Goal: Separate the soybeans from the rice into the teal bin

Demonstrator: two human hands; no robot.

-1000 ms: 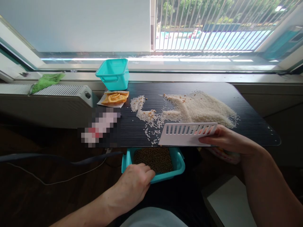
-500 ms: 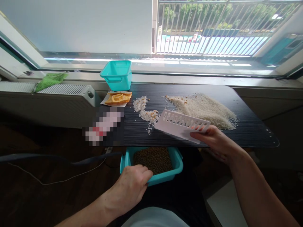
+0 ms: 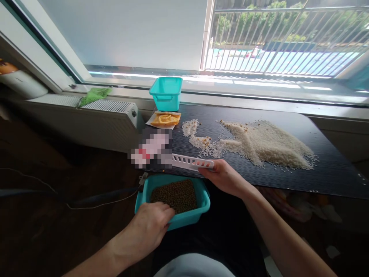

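Note:
My left hand [image 3: 151, 223] is closed on the near rim of a turquoise tub [image 3: 188, 222], which stands below the table edge. Small round brown-green pellets or dried peas [image 3: 175, 195] fill much of the tub. In my right hand [image 3: 230, 179] is a white flat plastic piece with slots [image 3: 188, 162], gripped by its right end and tilted nearly edge-on above the table's front edge. Its left end is lost in a blurred patch. A large heap of white rice [image 3: 279, 144] lies to its right, and a smaller rice patch [image 3: 196, 140] with orange bits lies behind it.
Farther back stand a second turquoise tub [image 3: 167, 103] and a folded orange-yellow cloth or packet [image 3: 165, 119] on white paper. A pixelated pink-white object [image 3: 152, 145] lies at the table's left. Beyond are a radiator [image 3: 115, 121] with a green cloth [image 3: 95, 96], and the window.
The slotted piece has moved left and turned edge-on in my right hand, away from the large rice heap. Rice now reaches between the heap and the small patch. The camera view has shifted.

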